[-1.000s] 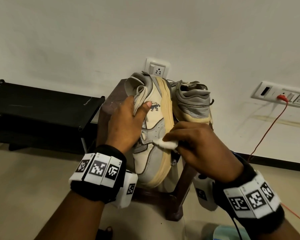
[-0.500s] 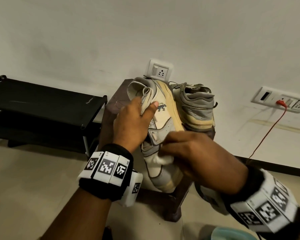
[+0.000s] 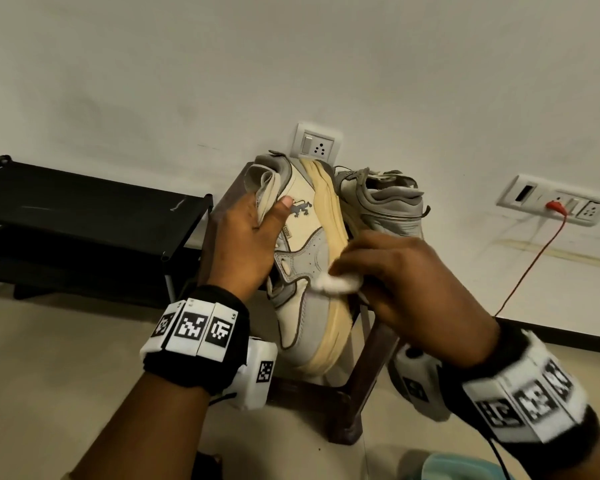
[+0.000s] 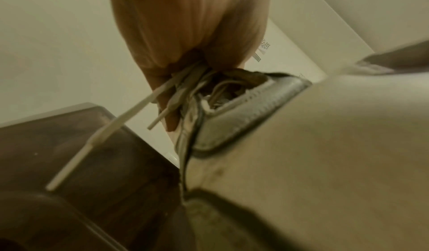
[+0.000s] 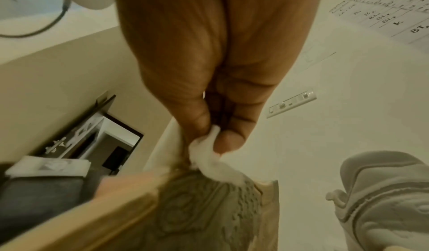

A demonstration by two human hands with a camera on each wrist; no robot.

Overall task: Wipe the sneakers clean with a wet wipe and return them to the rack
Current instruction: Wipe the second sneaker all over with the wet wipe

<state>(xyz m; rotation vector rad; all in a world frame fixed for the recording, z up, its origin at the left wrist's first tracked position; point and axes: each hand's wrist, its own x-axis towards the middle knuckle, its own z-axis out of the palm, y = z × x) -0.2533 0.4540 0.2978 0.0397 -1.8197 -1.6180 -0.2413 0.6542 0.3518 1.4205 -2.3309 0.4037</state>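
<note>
Item: sneaker (image 3: 302, 271), on its side between the hands, gripped at the tongue by left hand (image 3: 246, 244). Right hand (image 3: 406, 282) pinches wet wipe (image 3: 340, 282) against the midsole. Advice: firm hold, short strokes along the sole edge.

The room is dim, with a warm, yellowish cast. In the head view the wall (image 3: 326, 64) is evenly and softly lit, fading to grey patches on its left part; there is no hard glare. The black rack (image 3: 84, 216) is so dark that little detail shows on its shelves. Straight lines bow toward the edges of this wide view. The left wrist view is soft all over: the sneaker (image 4: 325, 145) close to the lens is a smeared, out-of-focus mass, and the laces (image 4: 111, 126) are blurred. In the right wrist view the wipe (image 5: 209, 156) is bright and washed out, the lower part streaked with motion blur.
</note>
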